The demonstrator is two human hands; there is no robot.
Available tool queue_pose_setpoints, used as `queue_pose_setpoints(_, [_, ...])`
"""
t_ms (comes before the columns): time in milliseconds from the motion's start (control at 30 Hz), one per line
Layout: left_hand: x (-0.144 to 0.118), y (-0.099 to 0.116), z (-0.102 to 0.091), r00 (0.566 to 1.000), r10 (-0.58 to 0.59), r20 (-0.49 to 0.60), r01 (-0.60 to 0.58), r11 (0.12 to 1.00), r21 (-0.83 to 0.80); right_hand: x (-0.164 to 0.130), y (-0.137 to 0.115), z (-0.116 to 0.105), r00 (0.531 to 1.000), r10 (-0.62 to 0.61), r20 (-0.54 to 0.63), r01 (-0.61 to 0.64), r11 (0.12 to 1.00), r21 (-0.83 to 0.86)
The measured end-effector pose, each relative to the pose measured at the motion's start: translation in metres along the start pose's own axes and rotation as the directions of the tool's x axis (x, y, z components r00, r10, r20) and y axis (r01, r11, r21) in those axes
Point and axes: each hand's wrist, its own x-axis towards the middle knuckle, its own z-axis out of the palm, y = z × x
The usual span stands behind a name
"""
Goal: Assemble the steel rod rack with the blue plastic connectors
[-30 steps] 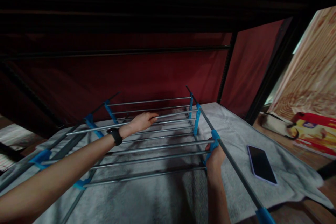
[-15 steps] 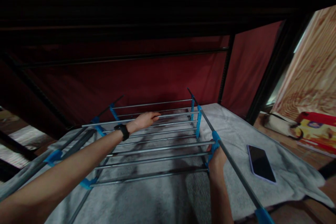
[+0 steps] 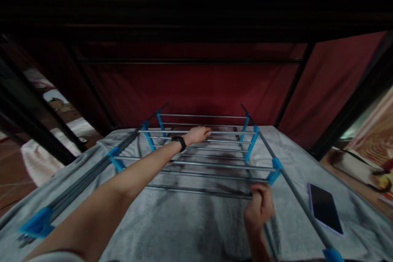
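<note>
Drying rack (image 3: 202, 159), of grey metal rods joined by blue plastic clips, lying on a grey blanket (image 3: 184, 229) spread over a bed beneath a dark frame. Left hand (image 3: 199, 134) rests palm-down over a far rod, its fingers apparently curled round it. Right hand (image 3: 260, 206) is clenched on the nearest rod's end. A phone (image 3: 325, 208) lies face-up on the blanket, right of the rack.

left hand (image 3: 199, 134): bare forearm, chunky black watch (image 3: 179, 143) on the wrist | right hand (image 3: 260, 208): bare too, no rings or sleeve showing
</note>
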Motion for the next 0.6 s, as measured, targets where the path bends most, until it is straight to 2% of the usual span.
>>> queue_pose_setpoints(33, [-0.001,0.000,0.001,1.000,-0.004,-0.002,0.004,1.000,-0.002,-0.003,-0.009,0.003,0.989,-0.050,0.137,0.049,0.999,0.015])
queue_pose_setpoints(100, [-0.003,0.001,0.003,1.000,-0.006,-0.008,0.006,1.000,-0.008,0.004,-0.029,0.016,0.929,-0.106,0.355,0.106,0.994,0.018])
queue_pose_setpoints(200, [-0.004,0.000,0.005,1.000,0.005,-0.019,-0.005,1.000,-0.022,0.043,-0.056,0.057,0.887,-0.134,0.442,0.173,0.984,-0.048])
queue_pose_setpoints(300, [-0.001,-0.002,0.007,0.999,0.035,-0.033,-0.037,0.998,-0.051,0.086,-0.069,0.113,0.818,-0.200,0.539,0.335,0.928,-0.165])
queue_pose_setpoints(367, [0.002,-0.005,0.008,0.997,0.066,-0.047,-0.069,0.995,-0.075,0.103,-0.067,0.147,0.734,-0.199,0.650,0.460,0.849,-0.260])
queue_pose_setpoints(433, [0.006,-0.009,0.010,0.993,0.099,-0.065,-0.106,0.989,-0.100,0.111,-0.057,0.172,0.661,-0.136,0.737,0.555,0.750,-0.359])
queue_pose_setpoints(500, [0.010,-0.013,0.012,0.988,0.131,-0.081,-0.141,0.983,-0.120,0.114,-0.043,0.188,0.578,-0.064,0.813,0.632,0.666,-0.396])
queue_pose_setpoints(600, [0.015,-0.018,0.018,0.978,0.186,-0.096,-0.198,0.969,-0.145,0.117,-0.023,0.199,0.442,-0.011,0.897,0.698,0.632,-0.337])
